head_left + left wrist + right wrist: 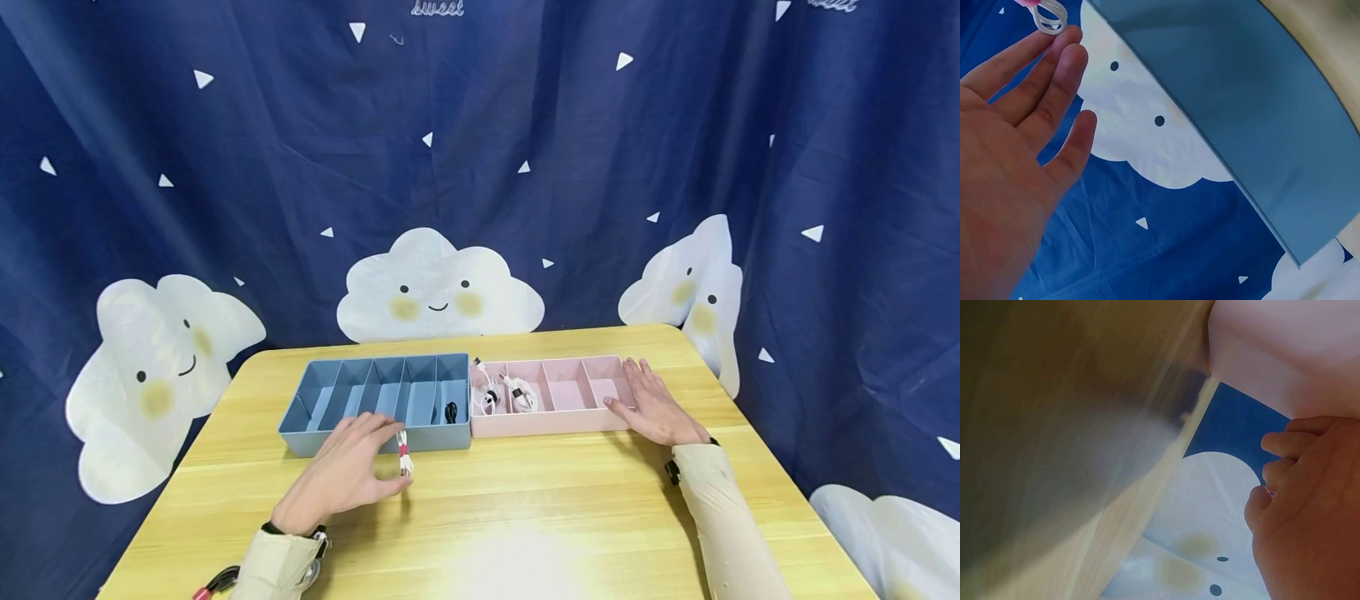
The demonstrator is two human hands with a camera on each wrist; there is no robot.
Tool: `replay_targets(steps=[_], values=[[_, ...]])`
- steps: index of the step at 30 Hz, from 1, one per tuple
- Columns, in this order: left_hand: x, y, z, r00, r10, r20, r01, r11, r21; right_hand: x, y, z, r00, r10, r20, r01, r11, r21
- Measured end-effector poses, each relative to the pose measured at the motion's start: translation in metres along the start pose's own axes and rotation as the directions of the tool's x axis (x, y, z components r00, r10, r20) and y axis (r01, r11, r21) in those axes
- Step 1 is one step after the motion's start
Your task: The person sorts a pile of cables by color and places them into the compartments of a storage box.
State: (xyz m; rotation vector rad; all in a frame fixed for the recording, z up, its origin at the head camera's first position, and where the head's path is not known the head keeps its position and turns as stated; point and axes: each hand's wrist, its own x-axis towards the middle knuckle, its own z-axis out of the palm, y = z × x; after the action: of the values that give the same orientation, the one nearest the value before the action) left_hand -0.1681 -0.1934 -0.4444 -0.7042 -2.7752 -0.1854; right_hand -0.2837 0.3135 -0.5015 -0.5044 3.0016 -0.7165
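Observation:
My left hand [341,468] pinches a folded white cable [405,454] with a red band between thumb and fingers, above the table in front of the blue box. In the left wrist view a loop of the white cable [1051,17] shows at the fingertips. The blue divided box [431,438] has a small black cable [451,412] in its rightmost compartment. Against it stands a pink divided box [547,425]; coiled white cables [525,395] lie in its two left compartments. My right hand [656,407] rests at the pink box's right end, fingers extended along the side, thumb at the front corner.
A black cable with a red band [217,582] lies at the table's front left, beside the left sleeve. The wooden table [600,500] reaches back to a dark blue curtain [480,167] with white clouds.

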Motion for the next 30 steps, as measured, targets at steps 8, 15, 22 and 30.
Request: replay_targets(steps=[8,15,22,30], values=[[0.012,0.000,-0.003,0.999,0.023,-0.032,-0.023,1.000,-0.019,0.001,-0.001,0.001,1.000,-0.013,-0.014,0.012,1.000,-0.004],[0.021,0.002,-0.005,1.000,0.028,-0.011,-0.029,0.999,-0.033,0.000,-0.004,0.001,1.000,-0.024,-0.020,0.024,1.000,0.005],[0.034,0.007,-0.008,0.999,0.048,-0.017,-0.049,0.998,-0.039,0.001,0.000,0.000,1.000,-0.011,-0.008,0.011,1.000,-0.011],[0.048,0.012,-0.010,0.996,0.086,-0.026,-0.087,0.995,-0.051,0.001,0.000,0.000,1.000,-0.009,-0.006,0.009,1.000,-0.006]])
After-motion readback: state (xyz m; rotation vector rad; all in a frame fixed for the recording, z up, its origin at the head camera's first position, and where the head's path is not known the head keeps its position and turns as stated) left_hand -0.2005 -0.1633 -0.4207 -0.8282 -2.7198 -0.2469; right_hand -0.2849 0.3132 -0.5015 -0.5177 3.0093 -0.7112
